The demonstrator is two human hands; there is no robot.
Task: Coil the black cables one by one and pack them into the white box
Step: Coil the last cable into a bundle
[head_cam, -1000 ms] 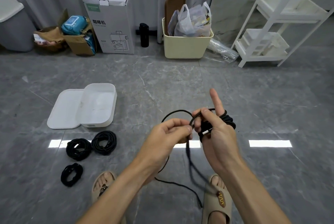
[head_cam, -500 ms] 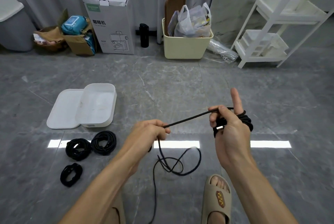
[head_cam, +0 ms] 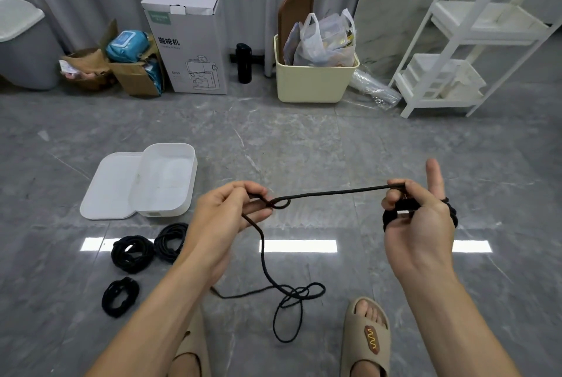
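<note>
A black cable stretches taut between my two hands. My right hand has several turns of it wound around the palm and fingers, with the thumb pinching the strand and the index finger pointing up. My left hand pinches the cable where it forms a small loop; the slack hangs down and lies tangled on the floor. The white box sits open on the floor at the left, its lid beside it. Three coiled black cables lie in front of the box.
Grey tiled floor all around. My feet in beige slippers are at the bottom. Along the far wall stand a cardboard coffee machine box, a cream bin with bags, a black bottle and a white shelf rack.
My hands have drawn apart, pulling the cable straight between them. The right hand moved right with its wound turns, the left slid along the strand, and more slack dropped to the floor.
</note>
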